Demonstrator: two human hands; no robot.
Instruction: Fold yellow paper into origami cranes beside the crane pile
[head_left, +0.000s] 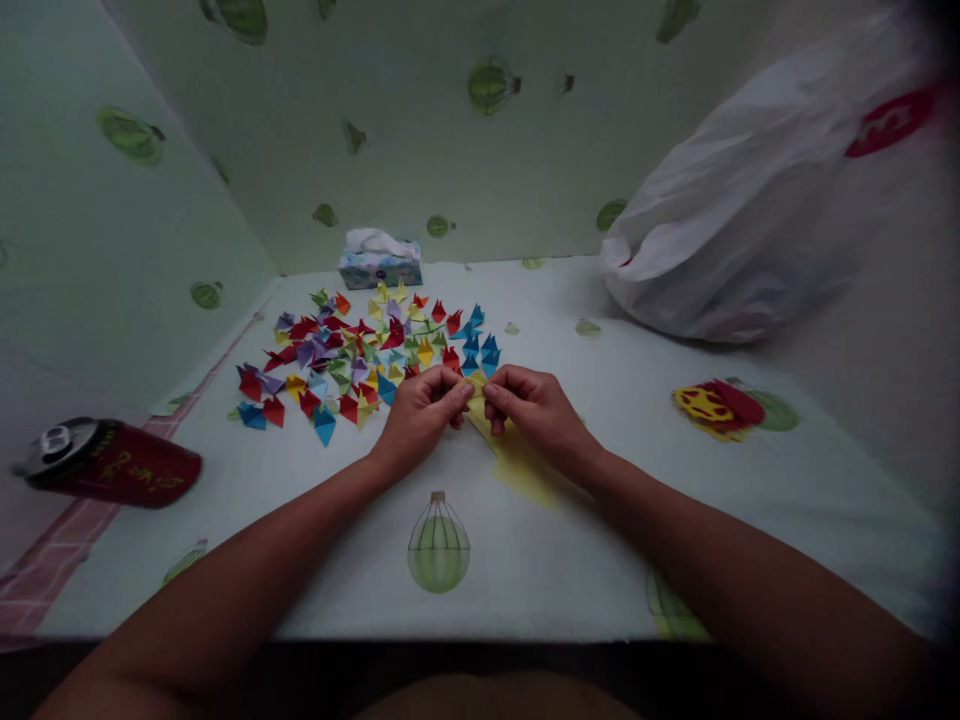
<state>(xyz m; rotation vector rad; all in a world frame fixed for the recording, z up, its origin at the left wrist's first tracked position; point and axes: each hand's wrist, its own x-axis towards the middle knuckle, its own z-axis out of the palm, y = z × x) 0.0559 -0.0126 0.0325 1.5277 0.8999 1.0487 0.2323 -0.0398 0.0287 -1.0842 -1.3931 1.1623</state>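
Between my two hands is a small piece of yellow folded paper (478, 384), held just above the table. My left hand (425, 408) pinches its left side between thumb and fingers. My right hand (534, 405) pinches the right side in the same way, with the fingertips of both hands close together. Many small folded paper pieces (349, 350) in red, blue, yellow, green and purple lie spread just beyond and to the left of my hands. The lower part of the yellow paper is partly hidden by my fingers.
A tissue box (380, 262) stands at the back. At the left lies a dark red can (116, 462). A large white plastic bag (720, 220) rests at the back right. Red and yellow cut-out items (716, 408) lie on the patterned tablecloth (360, 570) at the right.
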